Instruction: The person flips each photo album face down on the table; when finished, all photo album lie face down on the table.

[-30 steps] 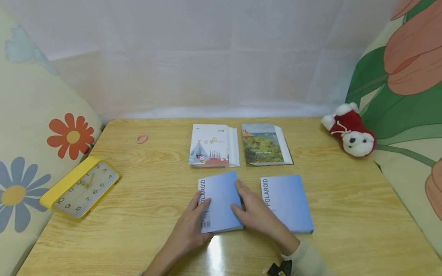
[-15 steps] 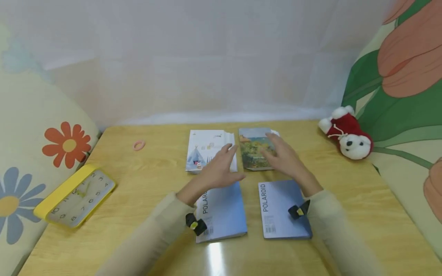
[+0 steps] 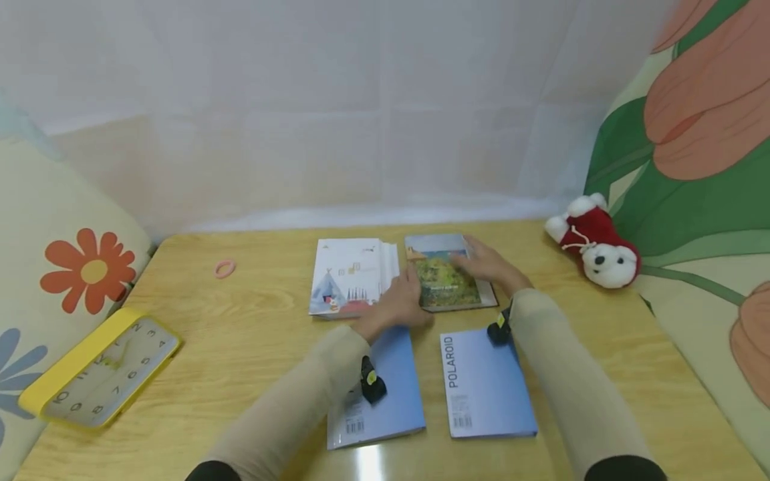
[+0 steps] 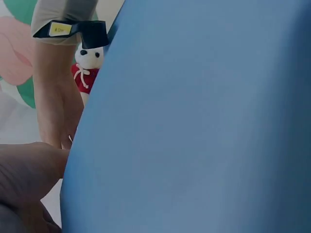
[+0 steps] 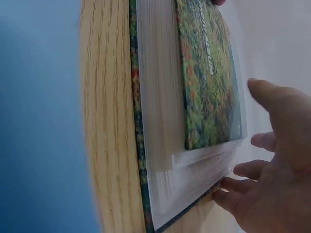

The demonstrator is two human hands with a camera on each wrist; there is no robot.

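Observation:
A photo album with a garden-and-sea cover (image 3: 442,277) lies on the wooden table, between my two hands. My left hand (image 3: 397,304) is at its left edge, fingers pointing forward. On the other side my right hand (image 3: 490,264) reaches over the album's right edge. The right wrist view shows that hand's fingers (image 5: 257,167) spread, some tips right at the album's page edges. Left of this album is a white album with a tent picture (image 3: 343,270), partly behind my left hand. Below my left wrist lies a blue Polaroid album (image 3: 391,394), which fills much of the left wrist view.
A second blue Polaroid album (image 3: 481,394) lies under my right forearm. At the left stands a yellow clock (image 3: 114,367), with a pink ring (image 3: 225,268) behind it. A white plush bear in red (image 3: 601,244) lies at the right edge. Flowered cushions flank the table (image 3: 240,334).
Both hands have let go of the left blue album, which now lies on the table. They have moved forward and right to the sides of the garden-cover album.

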